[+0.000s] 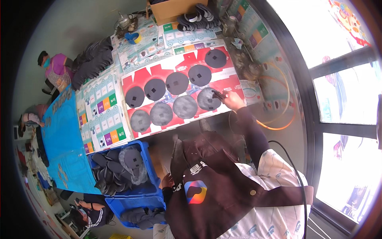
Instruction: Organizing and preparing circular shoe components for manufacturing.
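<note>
1. The right hand (234, 100) is closed around a dark slim tool (218, 95), the fingers wrapped over its near end; the tool points left, its tip over the nearest disc (205, 97). Whether the tip touches it I cannot tell.
2. That nearest disc lies just left of the right hand, on a red and white board (227, 86). It looks greyish and mottled, with a small dark square on it.
3. Eight more discs (185, 106) lie on the same board. Three greyish ones run on in a row to the left of the right hand; five darker ones form a slanting row beyond it.
4. The left hand (167, 180) is low, well to the left of the right hand and nearer the body. It is partly hidden by clothing, so I cannot tell how far open it is or whether it has hold of anything.
5. Just left of the left hand stands a blue crate (146, 159) with dark pieces (111, 171) heaped inside.
6. Farther left of both hands are printed sheets (105, 106) and a blue-covered counter (67, 135).
7. To the right of the right hand, an orange hose (274, 128) hangs in a loop.
</note>
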The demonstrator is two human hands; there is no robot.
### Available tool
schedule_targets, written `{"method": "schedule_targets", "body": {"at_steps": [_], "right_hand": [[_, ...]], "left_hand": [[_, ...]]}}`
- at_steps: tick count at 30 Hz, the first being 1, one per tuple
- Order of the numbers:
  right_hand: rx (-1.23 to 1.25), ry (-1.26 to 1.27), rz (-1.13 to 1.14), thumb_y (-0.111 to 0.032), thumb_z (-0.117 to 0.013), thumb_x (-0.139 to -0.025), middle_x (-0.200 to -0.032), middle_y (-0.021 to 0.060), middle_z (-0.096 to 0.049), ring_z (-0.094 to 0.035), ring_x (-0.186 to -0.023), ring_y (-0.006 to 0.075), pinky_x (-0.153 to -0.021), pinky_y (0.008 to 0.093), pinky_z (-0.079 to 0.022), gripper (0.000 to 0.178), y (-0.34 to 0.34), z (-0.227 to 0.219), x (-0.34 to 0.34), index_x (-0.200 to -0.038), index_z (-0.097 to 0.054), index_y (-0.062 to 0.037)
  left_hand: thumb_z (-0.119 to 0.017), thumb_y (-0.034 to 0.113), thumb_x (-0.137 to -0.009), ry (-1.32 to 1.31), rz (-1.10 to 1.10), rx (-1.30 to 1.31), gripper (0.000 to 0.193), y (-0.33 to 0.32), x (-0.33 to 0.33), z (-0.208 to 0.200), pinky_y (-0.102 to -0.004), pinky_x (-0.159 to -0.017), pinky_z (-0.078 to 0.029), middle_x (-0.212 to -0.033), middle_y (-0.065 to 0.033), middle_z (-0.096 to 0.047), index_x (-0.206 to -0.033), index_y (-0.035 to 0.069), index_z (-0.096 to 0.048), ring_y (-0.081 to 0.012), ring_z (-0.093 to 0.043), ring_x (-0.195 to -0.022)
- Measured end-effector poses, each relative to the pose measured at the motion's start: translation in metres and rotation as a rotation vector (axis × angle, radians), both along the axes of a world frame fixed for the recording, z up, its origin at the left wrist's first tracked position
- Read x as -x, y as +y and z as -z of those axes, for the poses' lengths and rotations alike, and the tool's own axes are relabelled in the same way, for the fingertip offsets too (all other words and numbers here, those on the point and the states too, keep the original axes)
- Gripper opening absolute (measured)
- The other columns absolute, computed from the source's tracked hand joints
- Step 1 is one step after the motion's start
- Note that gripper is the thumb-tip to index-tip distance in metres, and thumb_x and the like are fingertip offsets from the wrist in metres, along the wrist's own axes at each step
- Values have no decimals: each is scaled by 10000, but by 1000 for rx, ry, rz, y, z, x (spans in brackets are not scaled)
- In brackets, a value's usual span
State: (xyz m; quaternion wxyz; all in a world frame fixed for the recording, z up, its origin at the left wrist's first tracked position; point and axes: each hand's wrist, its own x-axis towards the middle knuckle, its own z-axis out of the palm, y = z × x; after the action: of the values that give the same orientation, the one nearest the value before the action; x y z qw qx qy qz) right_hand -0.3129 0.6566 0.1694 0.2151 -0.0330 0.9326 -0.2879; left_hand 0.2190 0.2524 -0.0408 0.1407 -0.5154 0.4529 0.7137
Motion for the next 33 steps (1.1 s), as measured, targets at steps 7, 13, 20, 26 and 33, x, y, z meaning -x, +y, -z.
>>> {"method": "schedule_targets", "body": {"at_steps": [7,13,20,26,33], "right_hand": [[-25,118,106,-192,-497,-880,-980,283,-682,-648,-996,445,-888,520,-509,353,9,-5,-2,-1150,-701,-92],[-122,54,-5,-181,-460,-880,-999,245,-695,-652,-1009,428,-921,500,-510,365,29,14,-34,-1117,-725,-97],[187,87,351,-223,-671,-819,-980,226,-716,-692,-994,366,-871,440,-524,331,40,38,-38,-1091,-723,-42],[260,-205,246,-184,-631,-798,-936,223,-723,-716,-888,332,-811,403,-539,384,19,27,-54,-1150,-710,-55],[190,-16,-18,-168,-635,-756,-722,155,-644,-650,-672,289,-615,395,-479,187,-17,14,-49,-880,-678,-35]], "left_hand": [[-505,306,-994,356,480,283,442,-24,1,13,-304,-617,-493,-1103,-150,-645,-1359,56,-522,-207,-602,-807],[-449,209,-982,25,328,150,433,-17,-11,24,-290,-641,-476,-1098,-152,-626,-1383,50,-492,-222,-600,-841],[-455,201,-974,262,116,-148,462,-16,-19,19,-297,-661,-471,-1150,-155,-611,-1395,12,-474,-237,-606,-952],[-450,170,-978,339,859,393,451,-25,-30,17,-311,-700,-493,-1153,-176,-627,-1401,17,-481,-250,-629,-964],[-534,261,-970,221,376,352,407,-24,-44,13,-338,-726,-507,-1060,-135,-678,-1316,53,-585,-227,-632,-907]]}}
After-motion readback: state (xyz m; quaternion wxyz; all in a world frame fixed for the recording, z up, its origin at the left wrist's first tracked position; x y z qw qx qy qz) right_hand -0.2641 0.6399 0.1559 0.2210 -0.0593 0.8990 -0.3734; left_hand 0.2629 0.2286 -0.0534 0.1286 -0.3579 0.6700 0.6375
